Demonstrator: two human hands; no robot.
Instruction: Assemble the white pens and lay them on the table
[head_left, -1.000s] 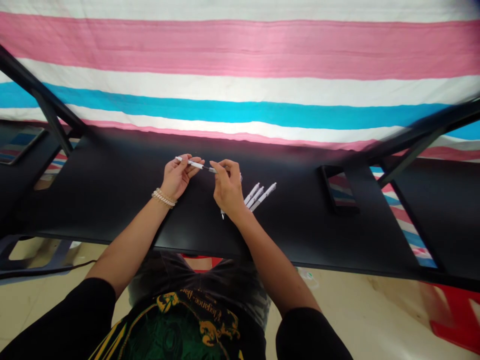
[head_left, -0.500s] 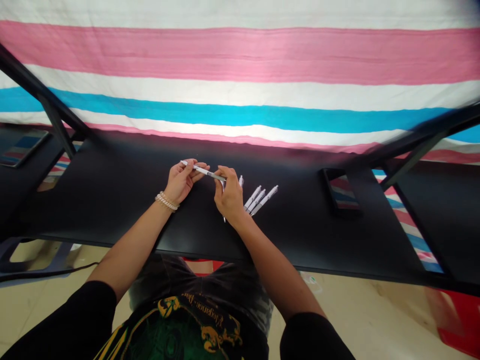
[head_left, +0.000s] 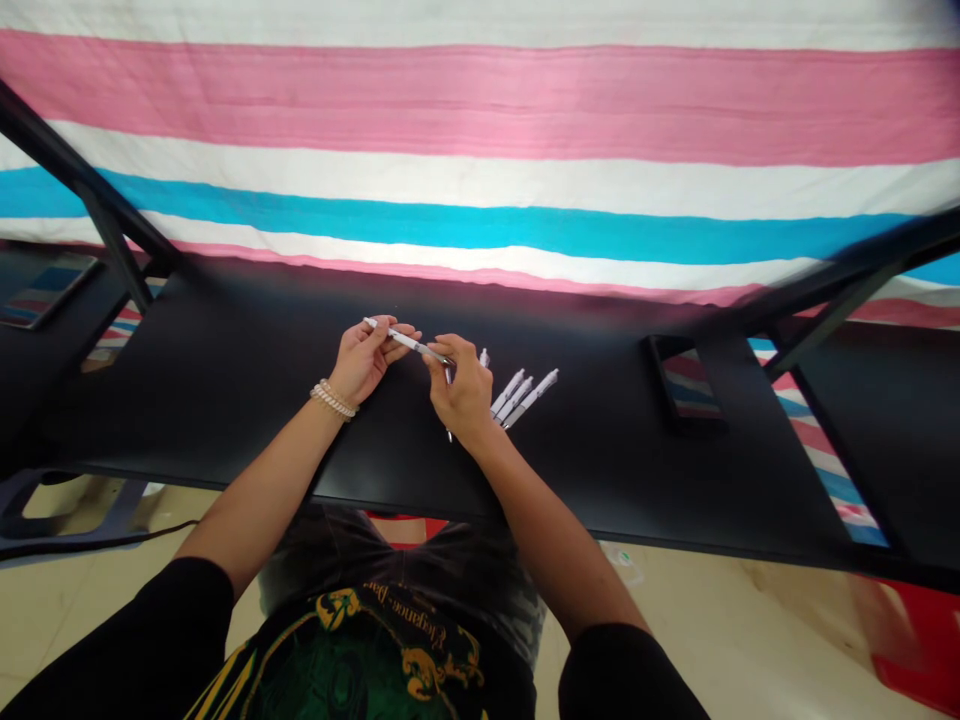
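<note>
A white pen [head_left: 396, 337] is pinched by the left hand [head_left: 365, 358] and right hand [head_left: 459, 388] above the black table [head_left: 247, 380]; a slackened pinch could drop it onto the loose pens [head_left: 523, 394] near mid-table.

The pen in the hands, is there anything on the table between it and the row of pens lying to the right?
Nothing visible apart from the person's own right hand. It grips the tip end of the pen, which the left hand holds at the other end, and it sits directly beside the row of pens on the black table.
</note>
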